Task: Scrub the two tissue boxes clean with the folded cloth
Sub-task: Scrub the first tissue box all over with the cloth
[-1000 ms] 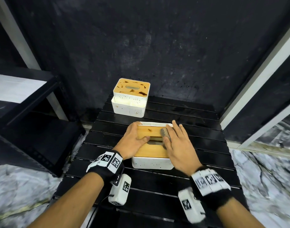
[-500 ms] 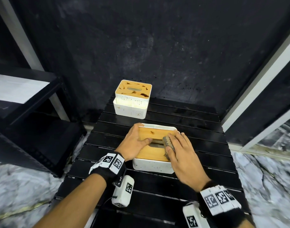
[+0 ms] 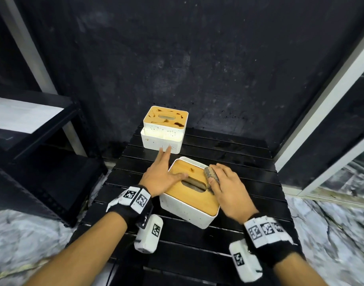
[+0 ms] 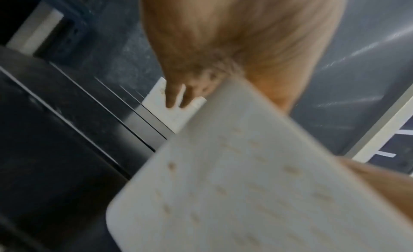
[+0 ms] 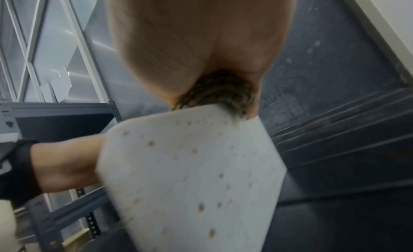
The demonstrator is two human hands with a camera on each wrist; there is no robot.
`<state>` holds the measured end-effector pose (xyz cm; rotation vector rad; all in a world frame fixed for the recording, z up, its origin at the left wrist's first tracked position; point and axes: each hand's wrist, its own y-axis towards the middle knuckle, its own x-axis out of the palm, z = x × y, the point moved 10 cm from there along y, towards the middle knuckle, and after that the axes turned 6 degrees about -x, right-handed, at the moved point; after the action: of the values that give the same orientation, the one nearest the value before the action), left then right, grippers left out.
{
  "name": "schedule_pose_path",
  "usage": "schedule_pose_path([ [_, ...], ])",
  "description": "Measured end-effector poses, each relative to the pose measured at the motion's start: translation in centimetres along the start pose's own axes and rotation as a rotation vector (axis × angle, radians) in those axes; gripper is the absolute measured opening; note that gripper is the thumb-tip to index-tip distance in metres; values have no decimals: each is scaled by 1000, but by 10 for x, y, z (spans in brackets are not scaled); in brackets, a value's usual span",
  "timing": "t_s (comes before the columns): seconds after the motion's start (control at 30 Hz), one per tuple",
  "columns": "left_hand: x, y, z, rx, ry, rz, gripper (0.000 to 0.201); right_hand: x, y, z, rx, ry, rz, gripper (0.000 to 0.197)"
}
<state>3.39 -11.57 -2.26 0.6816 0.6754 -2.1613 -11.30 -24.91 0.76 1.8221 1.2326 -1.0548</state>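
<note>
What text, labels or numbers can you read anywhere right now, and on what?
None: no readable words or numbers in any view.
Wrist bands and camera units: square black-and-white coded markers only, no letters.
Near tissue box and far tissue box: stains and specks, no print.

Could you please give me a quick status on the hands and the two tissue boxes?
Left hand steadies near box. Right hand presses folded cloth on its lid. Far box stained. Nothing in the way.

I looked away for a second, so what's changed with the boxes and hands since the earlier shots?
The near tissue box has been turned at an angle on the table. The left hand let go; its fingers now stretch out. The right hand still presses the cloth on the lid. The far tissue box stayed put.
</note>
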Motion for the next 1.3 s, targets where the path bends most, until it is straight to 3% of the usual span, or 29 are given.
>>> schedule_pose_path([
  [0.1,-14,-28,-7,-62,-156,216,87,-4,-18,-8,127,-48,182,46],
  [0.2,-3,-51,-17,-92,-255,256,80,2,-30,-15,206,-69,197,51],
  [0.37,9,-58,-24,-153,-382,280,80,9,-43,-37,43,-94,150,46],
  [0.57,7,-29,-17,-77,-361,139,65,24,-49,-45,-169,-188,-35,68],
  [0.7,9,-13,-6,18,-282,33,44,19,-44,-54,-197,-113,-67,66],
  [0.83,12,-5,-1,83,-234,-10,37,31,-5,-47,-261,-251,-92,78],
  [1.03,9,-2,0,116,-219,21,36,28,64,-50,-239,-228,-64,51],
  [1.23,8,-2,-5,110,-291,89,43,15,-2,-60,-301,-120,7,51],
  [1.3,8,-2,-6,107,-306,99,44,12,-26,-61,-252,-72,-22,51],
])
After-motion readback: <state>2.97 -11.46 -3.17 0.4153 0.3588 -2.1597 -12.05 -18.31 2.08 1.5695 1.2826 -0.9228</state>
